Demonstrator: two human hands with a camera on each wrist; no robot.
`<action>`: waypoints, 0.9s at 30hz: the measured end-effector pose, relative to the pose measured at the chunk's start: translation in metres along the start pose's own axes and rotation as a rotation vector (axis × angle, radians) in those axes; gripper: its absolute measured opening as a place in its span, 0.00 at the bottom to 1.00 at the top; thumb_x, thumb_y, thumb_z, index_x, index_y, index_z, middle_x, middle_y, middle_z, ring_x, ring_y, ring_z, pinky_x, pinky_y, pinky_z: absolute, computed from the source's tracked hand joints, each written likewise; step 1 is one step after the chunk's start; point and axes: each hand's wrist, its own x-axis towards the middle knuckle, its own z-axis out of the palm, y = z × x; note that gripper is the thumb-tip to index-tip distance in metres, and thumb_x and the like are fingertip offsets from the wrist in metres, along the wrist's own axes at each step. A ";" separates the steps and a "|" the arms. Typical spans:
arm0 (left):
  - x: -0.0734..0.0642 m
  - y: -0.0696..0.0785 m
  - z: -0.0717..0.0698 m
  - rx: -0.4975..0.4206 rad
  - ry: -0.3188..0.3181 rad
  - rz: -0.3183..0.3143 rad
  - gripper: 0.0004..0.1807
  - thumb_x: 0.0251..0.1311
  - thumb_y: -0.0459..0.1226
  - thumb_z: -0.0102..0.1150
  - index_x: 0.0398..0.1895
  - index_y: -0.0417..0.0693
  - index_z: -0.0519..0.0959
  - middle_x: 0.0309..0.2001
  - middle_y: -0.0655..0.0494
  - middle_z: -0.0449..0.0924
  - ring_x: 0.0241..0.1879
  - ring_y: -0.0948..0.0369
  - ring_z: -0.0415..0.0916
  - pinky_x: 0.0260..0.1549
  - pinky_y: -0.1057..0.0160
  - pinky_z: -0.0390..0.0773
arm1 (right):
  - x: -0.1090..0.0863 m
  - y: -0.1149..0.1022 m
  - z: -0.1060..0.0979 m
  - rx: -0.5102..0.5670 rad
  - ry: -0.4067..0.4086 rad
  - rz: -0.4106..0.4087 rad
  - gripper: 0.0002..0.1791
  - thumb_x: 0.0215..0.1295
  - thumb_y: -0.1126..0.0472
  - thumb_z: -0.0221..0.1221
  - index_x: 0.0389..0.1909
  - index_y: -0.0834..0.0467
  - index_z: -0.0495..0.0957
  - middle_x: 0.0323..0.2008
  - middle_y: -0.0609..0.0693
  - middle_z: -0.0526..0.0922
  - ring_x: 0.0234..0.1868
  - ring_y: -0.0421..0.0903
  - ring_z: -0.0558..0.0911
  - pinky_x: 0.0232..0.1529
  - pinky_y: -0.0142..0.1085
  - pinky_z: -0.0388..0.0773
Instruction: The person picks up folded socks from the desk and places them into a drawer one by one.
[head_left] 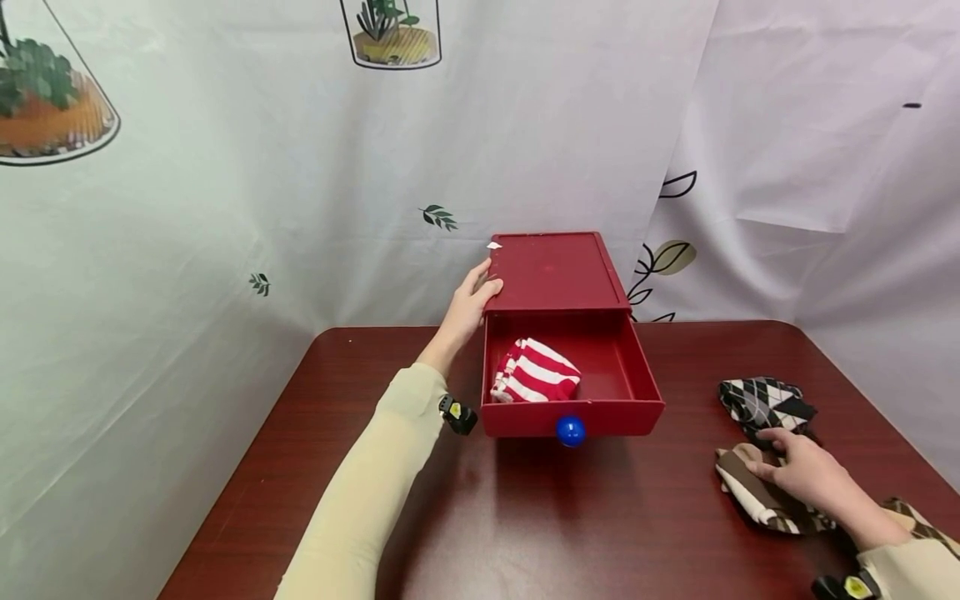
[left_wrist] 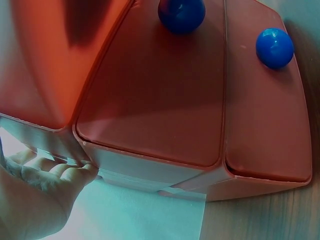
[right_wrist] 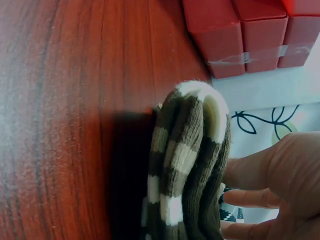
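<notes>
The left hand [head_left: 471,304] rests on the upper left edge of the red cabinet [head_left: 555,271], its grip laid loosely along the edge, thumb on top. The top drawer [head_left: 517,421] stands pulled out, with a blue knob [head_left: 570,431] on its front and a red-and-white striped bundle [head_left: 540,371] in its left part. The left wrist view shows 2 closed drawer fronts [left_wrist: 155,95] below it.

The right hand [head_left: 813,475] is over the brown bundle [head_left: 772,496], which lies folded on the bench [head_left: 562,517] right of the cabinet. Its grip is wide — thumb at the cloth, fingers parted from it. Just beyond lies an argyle bundle [head_left: 765,398]; a tan patterned bundle [head_left: 911,517] is partly hidden by the right forearm.
</notes>
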 end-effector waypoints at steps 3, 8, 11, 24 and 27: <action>0.000 0.000 0.000 -0.001 -0.003 0.000 0.32 0.66 0.39 0.48 0.72 0.50 0.53 0.69 0.52 0.56 0.56 0.55 0.68 0.36 0.66 0.72 | -0.001 0.003 0.002 -0.011 -0.015 0.009 0.32 0.51 0.52 0.66 0.47 0.74 0.71 0.39 0.74 0.74 0.38 0.67 0.75 0.31 0.54 0.70; 0.001 -0.001 0.000 -0.004 -0.007 0.003 0.32 0.66 0.39 0.48 0.72 0.50 0.52 0.70 0.52 0.55 0.55 0.55 0.68 0.34 0.67 0.72 | -0.001 0.004 0.003 0.005 -0.042 0.018 0.35 0.50 0.49 0.67 0.46 0.75 0.70 0.38 0.74 0.74 0.36 0.64 0.75 0.32 0.52 0.72; 0.002 -0.002 0.000 -0.016 -0.007 0.001 0.32 0.66 0.39 0.48 0.72 0.50 0.52 0.69 0.52 0.55 0.55 0.55 0.68 0.35 0.66 0.73 | -0.001 0.005 0.004 0.000 -0.058 0.023 0.37 0.51 0.48 0.67 0.46 0.77 0.69 0.37 0.73 0.74 0.36 0.63 0.75 0.32 0.52 0.71; 0.002 -0.004 -0.002 -0.040 -0.004 0.004 0.32 0.66 0.40 0.48 0.72 0.51 0.53 0.70 0.52 0.55 0.58 0.53 0.67 0.48 0.55 0.73 | 0.001 0.003 0.002 0.072 -0.118 0.082 0.42 0.49 0.42 0.66 0.49 0.76 0.68 0.39 0.72 0.75 0.40 0.66 0.75 0.35 0.53 0.71; 0.007 -0.009 -0.001 -0.051 -0.008 0.008 0.32 0.66 0.40 0.49 0.72 0.51 0.53 0.70 0.52 0.55 0.58 0.53 0.67 0.49 0.55 0.72 | -0.001 0.003 0.002 0.125 -0.119 0.079 0.39 0.50 0.46 0.67 0.48 0.76 0.69 0.39 0.70 0.76 0.38 0.61 0.76 0.34 0.49 0.72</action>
